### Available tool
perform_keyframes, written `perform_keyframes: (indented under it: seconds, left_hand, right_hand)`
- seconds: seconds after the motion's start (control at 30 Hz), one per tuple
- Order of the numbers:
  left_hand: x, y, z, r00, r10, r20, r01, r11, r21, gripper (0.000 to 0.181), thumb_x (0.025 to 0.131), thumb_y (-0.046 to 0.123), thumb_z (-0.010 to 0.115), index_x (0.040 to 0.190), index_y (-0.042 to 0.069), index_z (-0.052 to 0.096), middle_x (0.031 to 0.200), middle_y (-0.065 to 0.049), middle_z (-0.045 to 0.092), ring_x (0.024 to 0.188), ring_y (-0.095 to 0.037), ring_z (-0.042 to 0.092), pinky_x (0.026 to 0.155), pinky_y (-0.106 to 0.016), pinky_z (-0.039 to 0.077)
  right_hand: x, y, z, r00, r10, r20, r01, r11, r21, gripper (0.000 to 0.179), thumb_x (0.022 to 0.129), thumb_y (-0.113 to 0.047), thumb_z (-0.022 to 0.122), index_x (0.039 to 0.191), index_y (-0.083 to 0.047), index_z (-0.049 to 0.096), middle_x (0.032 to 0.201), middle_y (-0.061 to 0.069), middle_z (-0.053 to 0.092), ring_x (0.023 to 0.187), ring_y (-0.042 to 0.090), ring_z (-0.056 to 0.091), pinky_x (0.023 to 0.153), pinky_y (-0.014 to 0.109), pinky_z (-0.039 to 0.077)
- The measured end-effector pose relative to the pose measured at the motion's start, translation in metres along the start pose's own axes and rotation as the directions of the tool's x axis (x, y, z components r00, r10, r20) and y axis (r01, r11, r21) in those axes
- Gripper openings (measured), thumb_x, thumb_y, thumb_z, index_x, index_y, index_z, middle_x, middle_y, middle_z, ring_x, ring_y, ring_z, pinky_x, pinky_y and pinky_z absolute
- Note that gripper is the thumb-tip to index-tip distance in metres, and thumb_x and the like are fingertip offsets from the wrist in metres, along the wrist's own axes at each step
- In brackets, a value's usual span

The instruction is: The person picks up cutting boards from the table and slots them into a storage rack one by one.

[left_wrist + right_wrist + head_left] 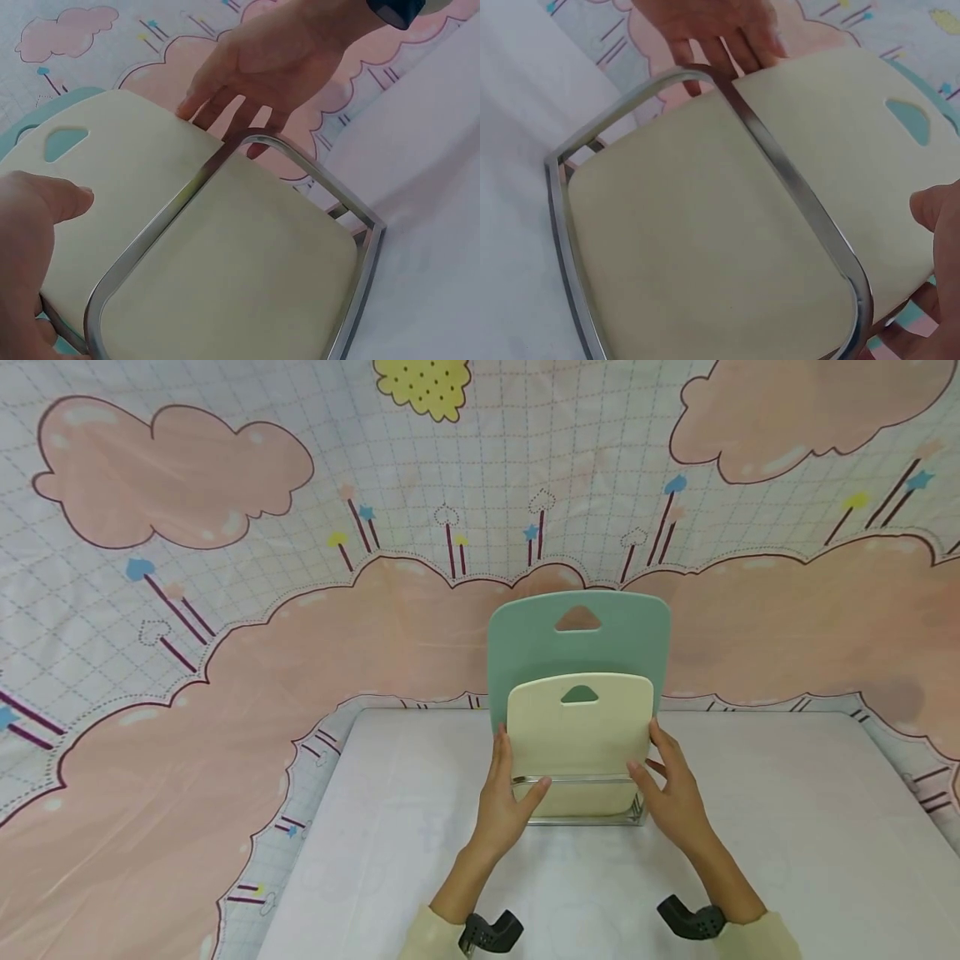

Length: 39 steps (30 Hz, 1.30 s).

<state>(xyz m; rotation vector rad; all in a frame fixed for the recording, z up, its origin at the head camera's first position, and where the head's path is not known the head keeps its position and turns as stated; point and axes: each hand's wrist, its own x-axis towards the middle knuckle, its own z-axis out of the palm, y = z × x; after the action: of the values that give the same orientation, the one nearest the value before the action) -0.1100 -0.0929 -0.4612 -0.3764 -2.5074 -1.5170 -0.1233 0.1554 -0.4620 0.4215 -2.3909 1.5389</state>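
Note:
A small cream cutting board (580, 735) stands upright in a metal rack (585, 821), its lower part behind the front bar. Behind it stands a larger green cutting board (577, 652), mostly covered below. My left hand (501, 802) is at the left side of the cream board, its fingers straight along the edge and its thumb in front near the bar. On the opposite side my right hand (678, 793) has its fingertips at the board's right edge, thumb in front. In the left wrist view the left thumb (67, 196) overlaps the board's face.
The rack stands on a white tabletop (405, 860). Just beyond the table's back edge hangs a cloud-patterned cloth (420, 635). Each wrist wears a black strap, the left strap (491, 932) and the right strap (692, 918) both showing near the bottom.

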Motion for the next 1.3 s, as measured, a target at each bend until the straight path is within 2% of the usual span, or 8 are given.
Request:
perform_keyframes:
  seconds: [0.1, 0.3, 0.37, 0.5, 0.57, 0.8, 1.03, 1.3]
  left_hand:
    - [0.002, 0.000, -0.001, 1.000, 0.010, 0.004, -0.010, 1.000, 0.000, 0.090, 0.094, 0.037, 0.060, 0.154, 0.008, 0.000, 0.159, -0.010, 0.001, 0.144, -0.029, 0.005, 0.109, -0.058, 0.018]
    - [0.006, 0.000, -0.003, 1.000, 0.006, 0.021, -0.007, 1.000, 0.002, 0.090, 0.095, 0.038, 0.059, 0.154, 0.009, -0.002, 0.159, -0.010, -0.001, 0.144, -0.031, 0.004, 0.108, -0.060, 0.018]
    - [0.007, 0.000, -0.004, 1.000, 0.001, 0.022, -0.001, 1.000, 0.010, 0.091, 0.094, 0.039, 0.060, 0.154, 0.010, -0.002, 0.159, -0.009, -0.002, 0.144, -0.030, 0.003, 0.109, -0.059, 0.018]
    - [0.008, 0.000, -0.005, 1.000, -0.002, 0.026, 0.001, 1.000, 0.017, 0.092, 0.094, 0.039, 0.060, 0.153, 0.007, -0.002, 0.159, -0.008, -0.003, 0.144, -0.028, 0.002, 0.110, -0.057, 0.017]
    - [0.008, 0.001, -0.005, 1.000, -0.008, 0.026, 0.007, 1.000, 0.016, 0.092, 0.094, 0.040, 0.061, 0.153, 0.006, -0.001, 0.159, -0.008, -0.004, 0.144, -0.028, 0.001, 0.110, -0.056, 0.017]
    - [0.004, 0.003, -0.003, 0.999, -0.038, 0.010, 0.038, 0.999, 0.005, 0.092, 0.093, 0.040, 0.062, 0.154, 0.008, 0.000, 0.159, -0.008, -0.001, 0.144, -0.028, 0.004, 0.110, -0.056, 0.018]
    - [0.003, 0.001, -0.002, 1.000, -0.023, -0.017, 0.023, 1.000, -0.020, 0.089, 0.093, 0.038, 0.062, 0.154, 0.007, 0.004, 0.159, -0.013, 0.005, 0.143, -0.030, 0.008, 0.109, -0.057, 0.021]
    - [-0.001, 0.003, -0.002, 0.999, -0.026, -0.035, 0.025, 0.999, -0.038, 0.085, 0.094, 0.036, 0.061, 0.154, 0.006, 0.009, 0.159, -0.011, 0.008, 0.144, -0.027, 0.008, 0.110, -0.054, 0.020]
  right_hand:
    - [0.000, -0.001, -0.001, 1.000, 0.008, 0.000, -0.008, 1.000, 0.015, 0.070, 0.096, -0.006, 0.056, 0.153, -0.007, 0.016, 0.151, 0.019, 0.024, 0.135, 0.038, 0.028, 0.097, 0.054, 0.039]
    - [0.000, -0.001, -0.001, 1.000, 0.018, -0.007, -0.018, 0.998, 0.062, 0.065, 0.097, -0.004, 0.054, 0.152, -0.005, 0.020, 0.151, 0.017, 0.024, 0.132, 0.038, 0.032, 0.095, 0.018, 0.040]
    - [0.000, -0.001, -0.001, 1.000, 0.022, -0.001, -0.022, 0.997, 0.074, 0.065, 0.097, -0.004, 0.054, 0.152, -0.005, 0.020, 0.152, 0.017, 0.022, 0.132, 0.039, 0.033, 0.096, 0.023, 0.042]
    - [-0.001, 0.000, 0.000, 0.999, 0.046, 0.015, -0.046, 0.997, 0.060, 0.066, 0.097, -0.008, 0.055, 0.153, -0.006, 0.018, 0.153, 0.017, 0.021, 0.132, 0.040, 0.032, 0.096, 0.053, 0.040]
    - [-0.001, -0.001, 0.001, 0.998, 0.053, 0.019, -0.054, 0.997, 0.063, 0.067, 0.098, -0.009, 0.055, 0.153, -0.006, 0.017, 0.152, 0.018, 0.021, 0.132, 0.040, 0.031, 0.096, 0.058, 0.038]
    - [-0.003, -0.002, 0.002, 0.998, 0.055, 0.013, -0.056, 0.998, 0.032, 0.071, 0.098, -0.012, 0.056, 0.154, -0.013, 0.013, 0.152, 0.018, 0.022, 0.133, 0.040, 0.030, 0.099, 0.056, 0.036]
    - [-0.006, -0.002, 0.005, 0.998, 0.061, 0.018, -0.062, 0.997, 0.048, 0.076, 0.097, -0.011, 0.057, 0.155, -0.021, 0.009, 0.151, 0.018, 0.021, 0.134, 0.041, 0.028, 0.099, 0.056, 0.035]
    - [-0.008, -0.036, 0.001, 0.998, 0.058, 0.002, -0.058, 0.998, 0.036, 0.073, 0.095, 0.000, 0.055, 0.153, -0.003, 0.010, 0.145, 0.029, 0.025, 0.130, 0.048, 0.029, 0.097, 0.062, 0.034]
